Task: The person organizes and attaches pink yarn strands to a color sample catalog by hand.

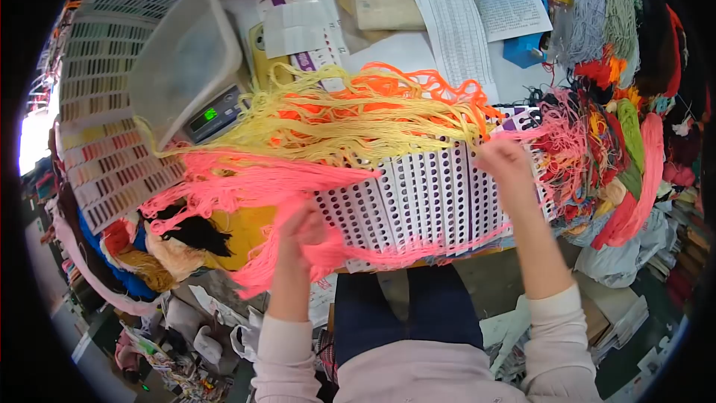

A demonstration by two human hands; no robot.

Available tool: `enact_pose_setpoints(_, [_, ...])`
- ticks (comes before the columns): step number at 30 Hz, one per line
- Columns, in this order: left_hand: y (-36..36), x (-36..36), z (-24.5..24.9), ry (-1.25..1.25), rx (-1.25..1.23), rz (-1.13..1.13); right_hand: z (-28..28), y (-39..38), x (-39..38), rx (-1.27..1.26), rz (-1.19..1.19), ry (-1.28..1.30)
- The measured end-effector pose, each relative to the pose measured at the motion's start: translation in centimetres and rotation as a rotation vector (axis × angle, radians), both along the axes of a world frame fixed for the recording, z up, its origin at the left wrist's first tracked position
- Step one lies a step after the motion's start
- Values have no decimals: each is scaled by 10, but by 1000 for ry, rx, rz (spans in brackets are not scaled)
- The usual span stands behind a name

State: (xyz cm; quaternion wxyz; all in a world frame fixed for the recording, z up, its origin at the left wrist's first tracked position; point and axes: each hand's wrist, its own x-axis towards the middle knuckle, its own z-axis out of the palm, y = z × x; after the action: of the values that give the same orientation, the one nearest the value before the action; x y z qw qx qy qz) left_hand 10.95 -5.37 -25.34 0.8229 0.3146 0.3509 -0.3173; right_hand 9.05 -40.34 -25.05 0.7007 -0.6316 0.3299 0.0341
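Pink yarn (253,183) is bunching in the left hand and spreading around it.
The left hand (304,228) is gripping the skein at the near left, with yarn fanning out beyond it and a band trailing rightward along the near edge of the punched cards (418,198). The right hand (504,166) is hovering over the cards' far right, fingers curling beside yellow yarn (358,131) and thin pink strands (522,135); whether it is pinching any, I cannot tell.

l/r hands (304,225) (507,163) curled, well apart
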Motion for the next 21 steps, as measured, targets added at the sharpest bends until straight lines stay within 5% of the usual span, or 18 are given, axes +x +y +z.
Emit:
enact_pose_setpoints(2, [37,2,-3,-124,7,52,38,-43,16,110,-169,-25])
enact_pose_setpoints(4, [106,-5,-15,-384,-10,88,41,-193,-18,152,-282,-51])
enact_pose_setpoints(5, [115,-9,3,-476,303,52,31,-322,-63,48,-523,-107])
enact_pose_setpoints(7, [130,-10,31,-456,956,-8,118,-416,-105,-421,-714,-163])
enact_pose_setpoints(8, [128,-8,34,-370,1144,23,154,-456,-125,-642,-806,-195])
enact_pose_setpoints(10, [115,-4,36,-250,1234,64,195,-531,-171,-701,-786,-301])
enact_pose_setpoints(12, [94,-8,34,-155,1189,38,158,-470,-150,-731,-660,-263])
enact_pose_setpoints(15, [43,-24,20,17,884,-219,60,-271,-79,-641,-294,-116])
enact_pose_setpoints(18, [-19,-11,-18,151,-74,-473,3,-75,-31,-519,88,-92])
enact_pose_setpoints(21, [-93,11,-32,-65,126,-755,-27,43,-15,-546,284,-194])
